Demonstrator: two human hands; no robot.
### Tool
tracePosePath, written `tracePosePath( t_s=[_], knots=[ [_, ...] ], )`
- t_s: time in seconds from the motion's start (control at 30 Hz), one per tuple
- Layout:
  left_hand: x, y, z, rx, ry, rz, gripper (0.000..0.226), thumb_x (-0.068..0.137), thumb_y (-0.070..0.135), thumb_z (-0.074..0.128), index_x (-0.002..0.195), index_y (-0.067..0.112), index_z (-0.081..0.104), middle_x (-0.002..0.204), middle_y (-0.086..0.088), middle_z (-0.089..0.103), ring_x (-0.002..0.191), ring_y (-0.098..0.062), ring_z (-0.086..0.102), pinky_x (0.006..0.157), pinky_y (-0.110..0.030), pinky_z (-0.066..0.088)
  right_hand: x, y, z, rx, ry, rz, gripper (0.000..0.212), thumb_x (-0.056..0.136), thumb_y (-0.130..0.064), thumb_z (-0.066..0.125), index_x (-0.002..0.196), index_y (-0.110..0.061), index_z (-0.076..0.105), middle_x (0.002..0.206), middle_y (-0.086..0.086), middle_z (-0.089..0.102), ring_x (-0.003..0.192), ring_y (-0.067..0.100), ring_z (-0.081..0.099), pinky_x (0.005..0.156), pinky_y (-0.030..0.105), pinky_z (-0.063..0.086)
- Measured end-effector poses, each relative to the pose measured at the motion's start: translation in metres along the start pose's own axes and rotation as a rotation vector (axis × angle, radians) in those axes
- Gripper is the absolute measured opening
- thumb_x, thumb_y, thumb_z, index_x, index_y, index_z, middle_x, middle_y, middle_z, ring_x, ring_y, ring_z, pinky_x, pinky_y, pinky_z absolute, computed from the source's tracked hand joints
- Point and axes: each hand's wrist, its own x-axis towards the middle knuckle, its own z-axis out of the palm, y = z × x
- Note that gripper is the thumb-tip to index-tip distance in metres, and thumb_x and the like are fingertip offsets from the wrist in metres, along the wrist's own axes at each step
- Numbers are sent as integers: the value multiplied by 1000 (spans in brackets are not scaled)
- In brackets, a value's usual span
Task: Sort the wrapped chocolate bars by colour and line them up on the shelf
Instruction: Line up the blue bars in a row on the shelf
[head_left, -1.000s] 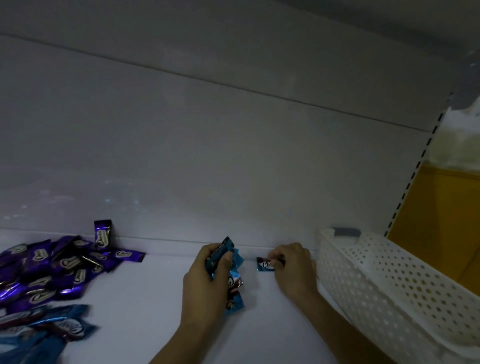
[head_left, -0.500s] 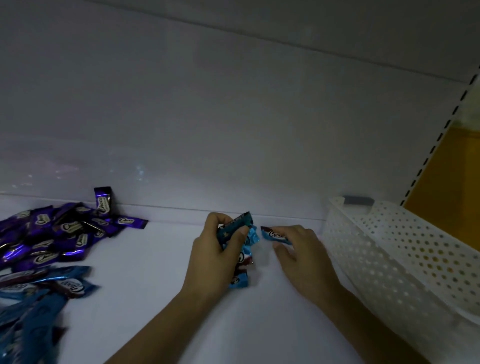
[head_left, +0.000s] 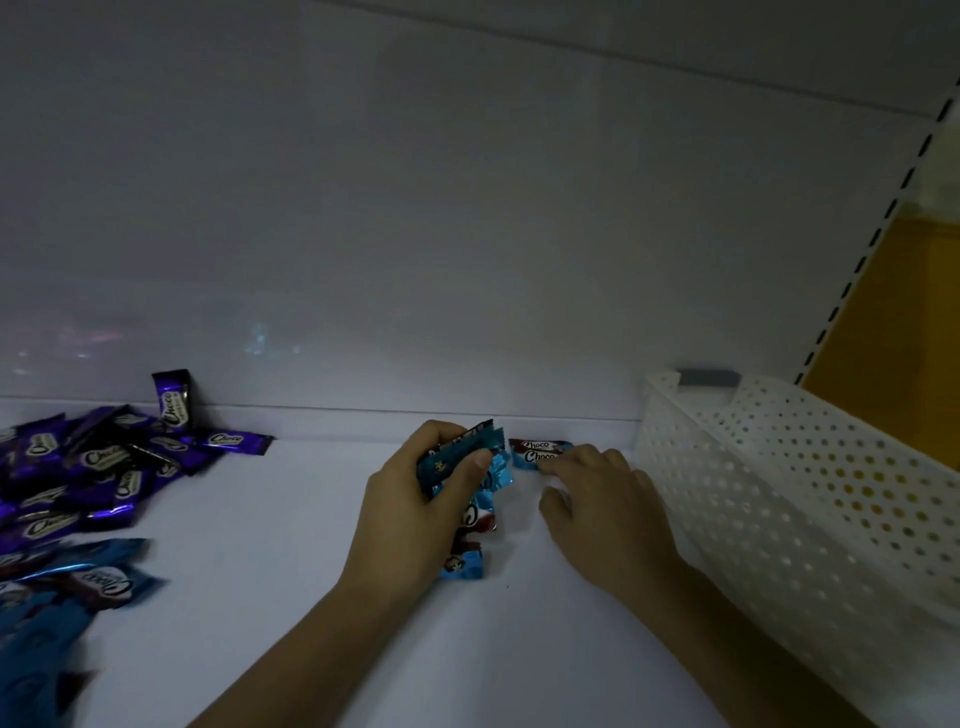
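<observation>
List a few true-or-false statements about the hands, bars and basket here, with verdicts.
1. The left hand grips several blue bars. True.
2. The right hand reaches into the white basket. False: it is over the shelf beside the basket, a fingertip touching a single bar lying by the back wall.
3. The purple bars lie in a loose heap at the left. True.
4. Every purple bar lies flat. False: an upright purple bar leans against the back wall.

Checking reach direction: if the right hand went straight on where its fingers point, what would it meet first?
The blue Choco bar right ahead; the right hand seems to touch it with a fingertip, though depth is unclear.
</observation>
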Motion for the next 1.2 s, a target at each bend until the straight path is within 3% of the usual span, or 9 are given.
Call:
tracePosePath(
  t_s=[0.2, 0.37, 0.5, 0.6, 0.67, 0.77, 0.93, 1.1, 1.2],
  knots=[
    [1, -1, 0, 2, 3, -108, 23, 88, 29, 64, 107, 33, 51, 94, 10, 69, 72, -16, 72, 59, -30, 58, 0, 0, -1, -2, 7, 7, 40, 95, -28, 36, 133, -32, 47, 134, -10, 47, 115, 13, 43, 92, 31, 32],
    [1, -1, -1, -50, 4, -128, 19, 87, 29, 65, 89, 19, 49, 77, 9, 70, 62, -17, 70, 51, -26, 54, 0, -1, -3, -16, 20, 5, 39, 96, -26, 36, 133, -31, 47, 132, -10, 49, 115, 11, 42, 94, 28, 30],
    [2, 1, -3, -72, -27, -84, 16, 90, 27, 61, 91, 13, 54, 73, 6, 69, 58, -8, 67, 48, -18, 49, -1, -10, -15, 536, 194, 82, 22, 97, -18, 43, 104, -23, 64, 94, -5, 69, 83, 10, 62, 73, 24, 45],
    [1, 4, -4, -65, -83, -52, 16, 92, 26, 59, 92, 11, 59, 76, -4, 69, 62, -12, 66, 52, -19, 50, -2, -26, -30, 1144, -72, 206, 22, 97, -20, 46, 89, -20, 67, 72, -3, 71, 65, 4, 65, 59, 14, 46],
    [2, 5, -4, -59, -112, -28, 11, 93, 23, 57, 93, 13, 62, 78, -3, 69, 66, -11, 67, 56, -18, 51, -3, -29, -32, 1216, -199, 206, 22, 96, -23, 49, 90, -19, 69, 78, 1, 73, 68, 7, 66, 57, 14, 46],
    [0, 6, -4, -64, -127, -29, 13, 95, 24, 54, 103, 22, 64, 88, 4, 72, 78, -12, 71, 63, -22, 55, -1, -26, -33, 1293, -142, 268, 20, 95, -18, 51, 89, -14, 70, 76, 3, 72, 64, 12, 64, 56, 20, 46],
    [0, 7, -2, -175, 36, -122, 14, 96, 28, 52, 103, 28, 65, 88, 1, 74, 74, -12, 72, 47, -17, 49, 2, -11, -39, 1341, -31, 400, 20, 97, -19, 49, 88, -14, 66, 51, 1, 60, 41, 10, 50, 43, 21, 41],
    [5, 5, -3, -243, 215, -141, 13, 97, 27, 52, 93, 28, 65, 84, 2, 73, 73, -10, 72, 50, -16, 50, 6, -12, -42, 1508, -109, 460, 20, 95, -24, 53, 92, -10, 66, 75, 9, 74, 57, 18, 68, 48, 23, 52],
    [6, 5, -5, -269, 236, -148, 12, 97, 28, 52, 94, 26, 64, 82, 3, 73, 73, -10, 72, 51, -16, 50, 8, -11, -41, 1395, -100, 478, 19, 92, -29, 58, 89, -11, 65, 80, 9, 74, 64, 18, 71, 51, 23, 54]
  ],
)
